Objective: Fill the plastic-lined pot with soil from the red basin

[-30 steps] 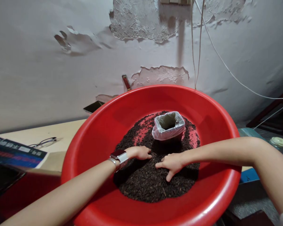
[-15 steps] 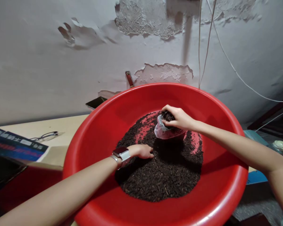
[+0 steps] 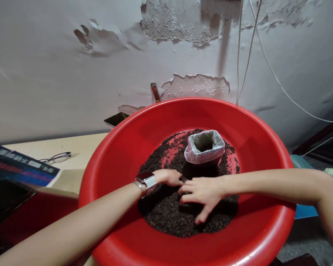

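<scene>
Now, on the pale worktop [image 3: 80, 147] lie glasses [image 3: 56, 157], beside a red basin [image 3: 122, 147]. The left hand [image 3: 169, 177] rests loosely curled on dark tea leaves [image 3: 169, 218]; its palm is hidden. The right hand [image 3: 202, 192] spreads wide, holding nothing. Behind stands a lined cup [image 3: 204, 147], upright, mouth upward. The wall paint is peeling.

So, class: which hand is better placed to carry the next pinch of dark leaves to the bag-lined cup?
Probably the right hand: its fingers spread on the dark leaves, nearer the bag-lined cup. The left hand rests farther left.
</scene>
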Demonstrator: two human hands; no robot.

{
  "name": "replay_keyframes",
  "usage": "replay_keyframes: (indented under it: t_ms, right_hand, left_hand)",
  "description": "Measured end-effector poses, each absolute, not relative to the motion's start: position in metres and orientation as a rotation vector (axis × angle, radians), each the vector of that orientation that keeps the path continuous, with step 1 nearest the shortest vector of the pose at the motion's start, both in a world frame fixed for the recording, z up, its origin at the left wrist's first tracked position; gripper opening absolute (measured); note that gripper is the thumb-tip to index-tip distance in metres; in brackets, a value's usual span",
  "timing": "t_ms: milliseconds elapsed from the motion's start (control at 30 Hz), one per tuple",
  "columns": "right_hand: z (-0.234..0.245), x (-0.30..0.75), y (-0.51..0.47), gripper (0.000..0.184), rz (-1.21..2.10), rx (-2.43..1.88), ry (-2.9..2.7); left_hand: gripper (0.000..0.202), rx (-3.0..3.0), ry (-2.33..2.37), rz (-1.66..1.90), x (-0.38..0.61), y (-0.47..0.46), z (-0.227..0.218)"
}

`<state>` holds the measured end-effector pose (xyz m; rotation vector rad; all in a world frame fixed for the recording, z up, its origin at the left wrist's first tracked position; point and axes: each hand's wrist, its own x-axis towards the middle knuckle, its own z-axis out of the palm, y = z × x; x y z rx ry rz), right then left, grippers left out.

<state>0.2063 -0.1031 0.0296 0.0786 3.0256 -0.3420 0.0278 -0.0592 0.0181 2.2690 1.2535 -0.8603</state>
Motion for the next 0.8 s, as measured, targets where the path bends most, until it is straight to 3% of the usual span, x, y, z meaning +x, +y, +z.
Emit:
replay_keyframes:
  t_ms: [100, 267, 533, 800]
  right_hand:
    - [0.003, 0.211, -0.114, 0.098, -0.679, 0.216, 2.830]
    - [-0.009, 0.210, -0.116, 0.111, -0.649, 0.351, 2.769]
    - [-0.003, 0.210, -0.118, 0.087, -0.492, 0.558, 2.534]
    - [0.007, 0.210, -0.107, 0.062, -0.426, 0.473, 2.519]
  left_hand:
    - [0.049, 2.264, 1.270, -0.937, 0.031, -0.061, 0.023]
    - [0.051, 2.252, 1.262, -0.988, 0.034, -0.064, 0.029]
    - [0.049, 2.263, 1.277, -0.972, 0.033, -0.064, 0.027]
    - [0.050, 2.253, 1.246, -0.935, 0.027, -0.057, 0.021]
